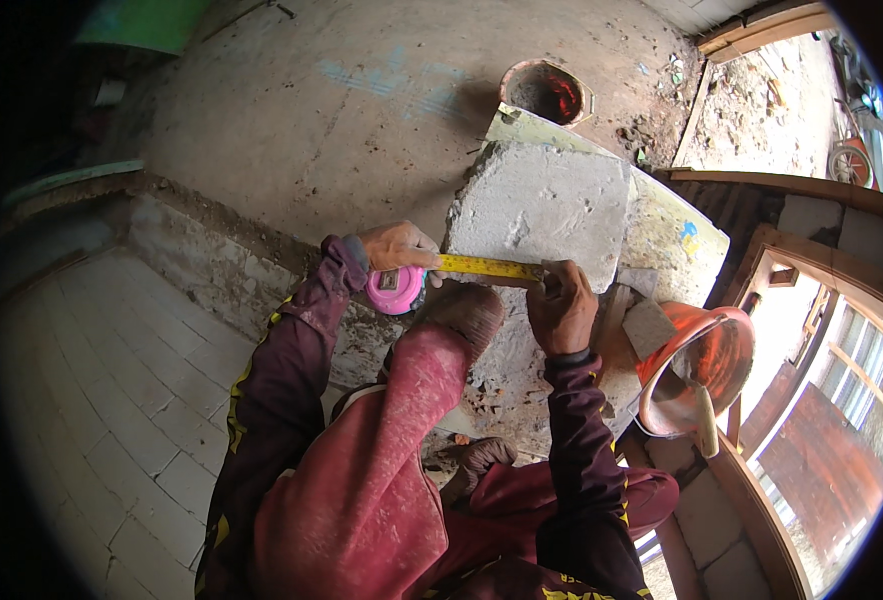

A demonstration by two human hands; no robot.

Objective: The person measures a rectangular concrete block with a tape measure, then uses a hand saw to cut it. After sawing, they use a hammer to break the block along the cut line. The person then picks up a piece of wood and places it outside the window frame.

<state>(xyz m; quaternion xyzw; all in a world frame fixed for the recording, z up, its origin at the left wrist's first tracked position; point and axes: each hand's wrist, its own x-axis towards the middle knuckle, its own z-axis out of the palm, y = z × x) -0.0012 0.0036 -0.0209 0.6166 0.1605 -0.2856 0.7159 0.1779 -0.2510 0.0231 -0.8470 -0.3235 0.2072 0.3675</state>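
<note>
left hand (399, 245) is closed around a round pink tape measure case (395, 290), the fingers curled over its top and the wrist bent down, with the forearm in a dark maroon sleeve with yellow stripes (282, 370) rising from the lower edge. from this case a yellow metal tape blade (487, 266) runs straight to the right along the near edge of a grey rough concrete block (547, 205). right hand (562, 305) is at the far end of the blade, at the near right corner of the block; its fingers are bent and press the tape end down on the block, the back of the hand faces up, and its forearm comes almost straight up from below. how tightly the fingertips pinch the blade i cannot tell.

the block lies flat on a pale yellowish board (677, 235). between the two hands, just near the block, a knee in dusty red trousers (432, 370) is lifted, and a dusty foot (467, 310) rests against the near side of the block. right of the block an orange plastic bucket (702, 370) holds a trowel with a wooden handle (704, 420). beyond the block, on the grey cement floor (342, 120), stands a second round reddish bucket (547, 92).
</note>
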